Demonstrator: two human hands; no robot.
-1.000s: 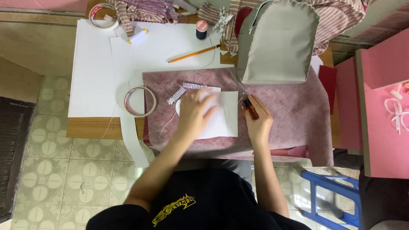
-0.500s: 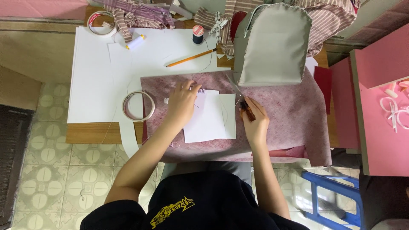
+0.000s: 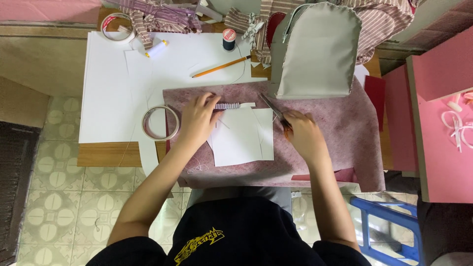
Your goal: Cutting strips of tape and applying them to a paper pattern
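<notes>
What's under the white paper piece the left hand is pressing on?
The white paper piece lies on mauve felt fabric, which shows all round it. The left hand pins a striped strip at its top edge. Anything directly beneath the paper is covered.

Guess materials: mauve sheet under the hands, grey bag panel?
Mauve sheet: looks like felt, matte, mottled fuzzy surface, soft edges. Grey bag panel: probably faux leather or coated fabric, smooth with faint sheen, stitched rim; cannot tell which.

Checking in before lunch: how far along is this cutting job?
Done: a white paper pattern lies cut out on the mauve felt. In hand: left hand pins a striped strip; right hand grips scissors. Left: the felt looks uncut.
</notes>
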